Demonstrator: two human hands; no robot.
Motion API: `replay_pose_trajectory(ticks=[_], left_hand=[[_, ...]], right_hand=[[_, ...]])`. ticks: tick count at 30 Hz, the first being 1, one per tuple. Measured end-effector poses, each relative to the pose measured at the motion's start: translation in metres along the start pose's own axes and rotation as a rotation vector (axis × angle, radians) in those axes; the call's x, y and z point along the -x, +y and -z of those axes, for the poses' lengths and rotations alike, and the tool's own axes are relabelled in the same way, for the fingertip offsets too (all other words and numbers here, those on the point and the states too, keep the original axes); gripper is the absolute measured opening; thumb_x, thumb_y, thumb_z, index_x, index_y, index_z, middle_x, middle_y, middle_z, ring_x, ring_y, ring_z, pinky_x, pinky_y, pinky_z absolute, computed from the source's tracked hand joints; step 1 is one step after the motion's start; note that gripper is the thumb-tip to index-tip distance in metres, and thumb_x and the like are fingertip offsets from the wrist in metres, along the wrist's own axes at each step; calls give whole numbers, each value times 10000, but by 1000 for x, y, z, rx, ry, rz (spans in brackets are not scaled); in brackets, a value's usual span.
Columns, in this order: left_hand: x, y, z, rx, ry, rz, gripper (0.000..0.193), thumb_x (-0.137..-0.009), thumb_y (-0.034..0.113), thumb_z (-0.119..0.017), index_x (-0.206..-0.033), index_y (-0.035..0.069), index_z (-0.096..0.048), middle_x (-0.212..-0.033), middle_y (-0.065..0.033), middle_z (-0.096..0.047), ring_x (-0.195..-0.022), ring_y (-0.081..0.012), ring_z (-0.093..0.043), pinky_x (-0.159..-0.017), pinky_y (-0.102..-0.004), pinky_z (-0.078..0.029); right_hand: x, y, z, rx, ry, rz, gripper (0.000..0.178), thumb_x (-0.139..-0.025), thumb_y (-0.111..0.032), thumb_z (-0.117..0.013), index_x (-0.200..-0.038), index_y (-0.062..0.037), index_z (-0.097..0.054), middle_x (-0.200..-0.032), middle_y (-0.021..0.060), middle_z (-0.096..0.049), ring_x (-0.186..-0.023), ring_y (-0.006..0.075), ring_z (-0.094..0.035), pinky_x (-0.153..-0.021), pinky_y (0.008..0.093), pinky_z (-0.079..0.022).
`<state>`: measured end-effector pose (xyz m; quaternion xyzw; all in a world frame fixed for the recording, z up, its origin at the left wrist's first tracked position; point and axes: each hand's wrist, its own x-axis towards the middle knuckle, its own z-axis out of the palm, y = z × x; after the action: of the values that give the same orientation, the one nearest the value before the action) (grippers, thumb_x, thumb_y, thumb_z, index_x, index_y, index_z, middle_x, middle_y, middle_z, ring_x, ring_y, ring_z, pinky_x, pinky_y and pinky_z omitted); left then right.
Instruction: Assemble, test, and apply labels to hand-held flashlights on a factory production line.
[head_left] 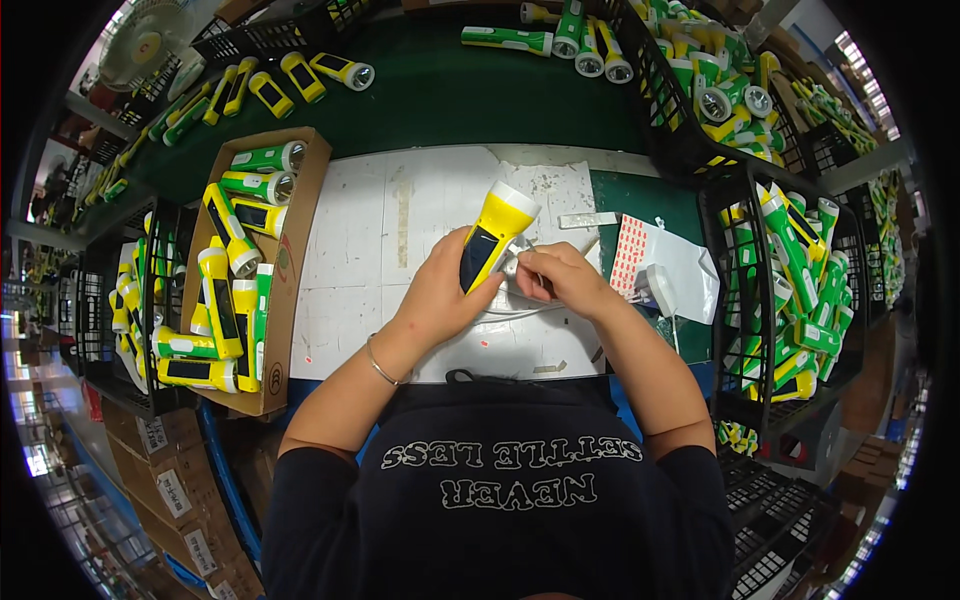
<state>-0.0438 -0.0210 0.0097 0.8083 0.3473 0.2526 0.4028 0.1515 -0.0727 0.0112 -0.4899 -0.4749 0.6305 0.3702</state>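
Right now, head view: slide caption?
Over a white work surface, left hand holds a yellow, white-headed flashlight with dark rectangular panel; right hand beside it.

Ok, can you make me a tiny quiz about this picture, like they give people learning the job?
1. Which hand grips the yellow solar flashlight?
2. True or false: the cardboard box is to the left of that flashlight.
3. Fill in the blank: a metal ____ circles the left wrist.

Key: 1. The left hand. 2. True. 3. Bangle.
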Motion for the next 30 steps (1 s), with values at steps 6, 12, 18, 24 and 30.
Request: replay_pose_trajectory(ticks=[6, 12, 18, 24, 30], left_hand=[[0, 0, 1, -81, 43, -34, 514, -772, 203, -654, -1189, 0, -433, -1076, -202, -532, -968, -346, -546, -849, -379, -440], [-3, 10, 11, 139, -132, 101, 527, -781, 218, -661, -1200, -11, -438, -1044, -198, -554, -954, -316, -565, -841, -362, -444], [2, 11, 8, -114, -27, 24, 543, -783, 211, -654, -1222, -6, -418, -1100, -210, -530, -995, -339, -552, -858, -371, -445], [1, 14, 5, -125, -8, 83, 534, -784, 207, -651, -1212, -13, -420, -1095, -209, -530, -987, -337, -553, -849, -370, -446], [0, 13, 4, 100, -123, 155, 505, -790, 208, -647, -1191, -14, -438, -1032, -193, -555, -953, -317, -564, -824, -358, -447]], right_hand=[[2, 1, -6, 108, 34, 29, 412, -919, -288, -417, -637, -27, -566, -533, -3, -469, -500, 70, -405, -477, 217, -315], [4, -9, 5, 46, -53, -28, 403, -910, -284, -427, -613, -39, -547, -534, -10, -467, -484, 61, -388, -462, 220, -303], [3, -7, 2, 120, -36, -44, 408, -909, -283, -445, -586, -46, -526, -532, -3, -471, -481, 69, -389, -468, 229, -318], [1, -5, -1, 33, 37, -31, 396, -904, -279, -446, -597, -42, -526, -531, -5, -463, -494, 70, -395, -472, 224, -322], [0, -5, 9, -33, -100, -49, 393, -901, -279, -435, -603, -39, -526, -541, -1, -468, -490, 66, -388, -466, 219, -312]])
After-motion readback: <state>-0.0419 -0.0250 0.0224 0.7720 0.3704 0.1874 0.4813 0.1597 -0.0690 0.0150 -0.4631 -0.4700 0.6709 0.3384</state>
